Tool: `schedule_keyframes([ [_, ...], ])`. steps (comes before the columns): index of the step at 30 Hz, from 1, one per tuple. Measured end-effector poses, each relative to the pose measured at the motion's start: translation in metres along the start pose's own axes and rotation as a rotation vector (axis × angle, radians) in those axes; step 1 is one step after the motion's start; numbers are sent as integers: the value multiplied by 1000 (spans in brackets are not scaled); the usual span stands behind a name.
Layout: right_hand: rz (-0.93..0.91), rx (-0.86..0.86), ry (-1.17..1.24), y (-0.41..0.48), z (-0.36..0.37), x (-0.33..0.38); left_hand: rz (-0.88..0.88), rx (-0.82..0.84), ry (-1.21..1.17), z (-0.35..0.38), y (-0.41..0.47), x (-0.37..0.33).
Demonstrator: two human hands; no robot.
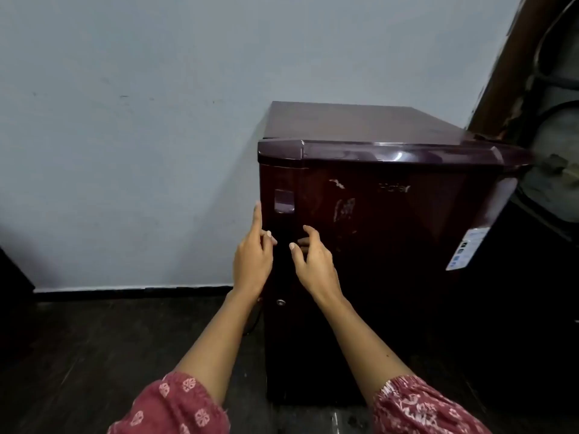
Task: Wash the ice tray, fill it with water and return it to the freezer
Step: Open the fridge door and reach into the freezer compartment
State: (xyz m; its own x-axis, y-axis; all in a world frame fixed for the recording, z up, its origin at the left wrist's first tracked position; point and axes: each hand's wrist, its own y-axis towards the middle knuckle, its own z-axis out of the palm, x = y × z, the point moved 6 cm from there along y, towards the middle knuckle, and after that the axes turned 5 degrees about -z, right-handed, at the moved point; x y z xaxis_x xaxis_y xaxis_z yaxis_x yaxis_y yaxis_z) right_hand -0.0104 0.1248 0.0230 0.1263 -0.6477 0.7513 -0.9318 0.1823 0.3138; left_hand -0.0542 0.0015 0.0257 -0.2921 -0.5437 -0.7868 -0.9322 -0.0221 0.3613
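So closest to me are my two red patterned sleeves (pixel 175 405), both forearms stretched out over the dark floor (pixel 94 355). My left hand (pixel 253 255) has the index finger sticking straight up right along the left edge of the fridge door, the other fingers loosely tucked in, nothing in it. My right hand (pixel 313 258) is just beside it in front of the door, fingers half curled and thumb out, also holding nothing. Honestly can't tell if either one actually touches the door. The fridge (pixel 391 245) is a small maroon one standing upright, long axis vertical, door shut and facing me, with the handle recess (pixel 284 200) at its upper left and a little lock (pixel 281 302) lower down. There's a sticker (pixel 466 249) on its right side. It's backed against a pale blue-grey wall (pixel 125 120).
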Motion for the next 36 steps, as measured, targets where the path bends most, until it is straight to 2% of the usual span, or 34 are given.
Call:
schedule_keyframes([
  [5,39,-5,87,21,19,-1,-64,124,87,8,30,25],
  [9,30,37,116,31,30,-3,25,64,154,12,53,23],
  [14,28,41,169,39,40,-3,92,145,6,24,63,19],
  [17,19,38,159,41,42,-6,133,145,-2,30,63,22],
  [27,-7,6,57,43,47,-11,93,161,18,36,66,28],
  [36,56,59,67,41,44,-7,36,150,-92,38,61,29],
])
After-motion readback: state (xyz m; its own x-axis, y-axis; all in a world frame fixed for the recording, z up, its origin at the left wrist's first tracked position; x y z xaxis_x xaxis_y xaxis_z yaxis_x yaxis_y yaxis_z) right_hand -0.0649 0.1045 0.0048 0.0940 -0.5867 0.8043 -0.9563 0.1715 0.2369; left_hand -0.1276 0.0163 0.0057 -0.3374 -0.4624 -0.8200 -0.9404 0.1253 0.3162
